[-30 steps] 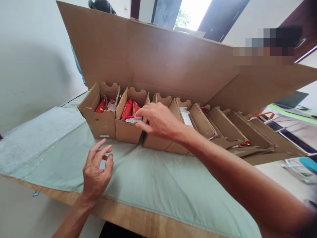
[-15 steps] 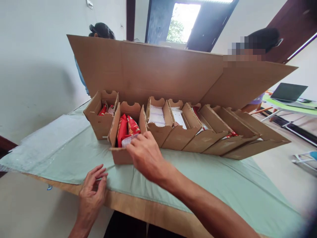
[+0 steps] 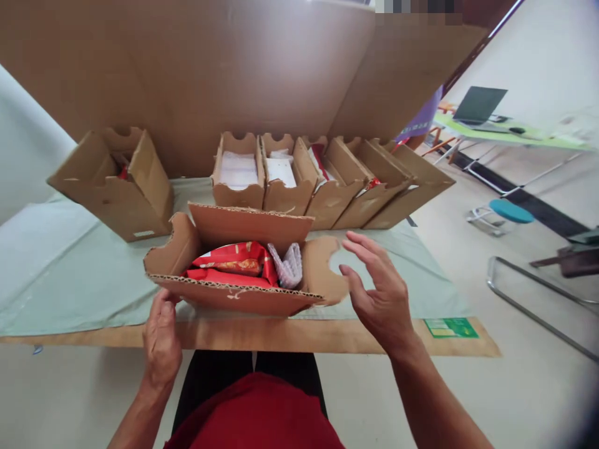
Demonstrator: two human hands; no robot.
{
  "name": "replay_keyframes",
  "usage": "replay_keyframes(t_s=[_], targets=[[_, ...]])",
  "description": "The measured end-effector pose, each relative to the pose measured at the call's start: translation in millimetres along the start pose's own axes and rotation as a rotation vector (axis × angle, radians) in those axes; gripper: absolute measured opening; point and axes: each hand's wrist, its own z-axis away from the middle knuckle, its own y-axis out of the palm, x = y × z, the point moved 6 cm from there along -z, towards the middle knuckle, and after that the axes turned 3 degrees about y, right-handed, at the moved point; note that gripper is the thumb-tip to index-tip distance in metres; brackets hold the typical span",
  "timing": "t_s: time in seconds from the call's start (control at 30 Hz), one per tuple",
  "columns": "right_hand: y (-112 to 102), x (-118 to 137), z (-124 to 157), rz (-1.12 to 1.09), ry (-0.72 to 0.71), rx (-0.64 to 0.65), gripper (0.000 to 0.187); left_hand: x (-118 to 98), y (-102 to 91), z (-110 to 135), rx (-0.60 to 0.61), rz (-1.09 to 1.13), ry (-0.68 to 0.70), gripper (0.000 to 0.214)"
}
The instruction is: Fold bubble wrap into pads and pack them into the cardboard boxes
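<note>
A small open cardboard box (image 3: 243, 298) lies crosswise at the near edge of the table. Inside it are red snack packets (image 3: 234, 260) and a pale crinkled wrapper (image 3: 289, 267). My left hand (image 3: 161, 337) holds the box at its near left corner, fingers curled under the edge. My right hand (image 3: 379, 293) hovers just right of the box's scalloped right end, fingers spread and holding nothing.
A row of similar cardboard boxes (image 3: 322, 181) stands behind, some holding white packs. One more box (image 3: 115, 184) stands apart at the left. A large cardboard sheet (image 3: 210, 68) rises at the back. Pale green cloth (image 3: 56, 274) covers the table. A stool (image 3: 508, 212) and a desk with a laptop (image 3: 480, 106) are right.
The box with red packets has been pulled out of the row to the table's near edge and turned crosswise. My left hand took hold of it; my right hand let go and opened.
</note>
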Motion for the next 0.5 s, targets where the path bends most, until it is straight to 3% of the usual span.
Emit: replay_keyframes(t_s=[0.07, 0.13, 0.23, 0.3, 0.4, 0.5], targets=[[-3.9, -21.7, 25.5, -0.132, 0.156, -0.010, 0.049, 0.0, 9.0, 3.8, 0.038, 0.003, 0.022, 0.044], [6.2, -30.8, 52.0, -0.301, 0.257, 0.072, 0.059, -2.0, 12.3, 2.3, 0.018, 0.074, 0.025, 0.042], [40.7, -19.9, 79.0, -0.479, 0.313, 0.220, 0.079, -8.3, 17.3, -7.0, -0.015, 0.197, 0.000, 0.048], [64.9, -5.2, 83.5, -0.492, 0.323, 0.251, 0.089, -13.1, 24.8, -12.0, -0.004, 0.226, -0.016, 0.056], [80.3, 4.8, 80.2, -0.466, 0.339, 0.190, 0.079, -16.8, 39.4, -2.7, 0.000, 0.198, 0.005, 0.060], [58.3, -18.9, 89.0, -0.426, 0.401, 0.063, 0.054, -11.5, 62.6, 35.2, 0.085, 0.092, 0.065, 0.060]])
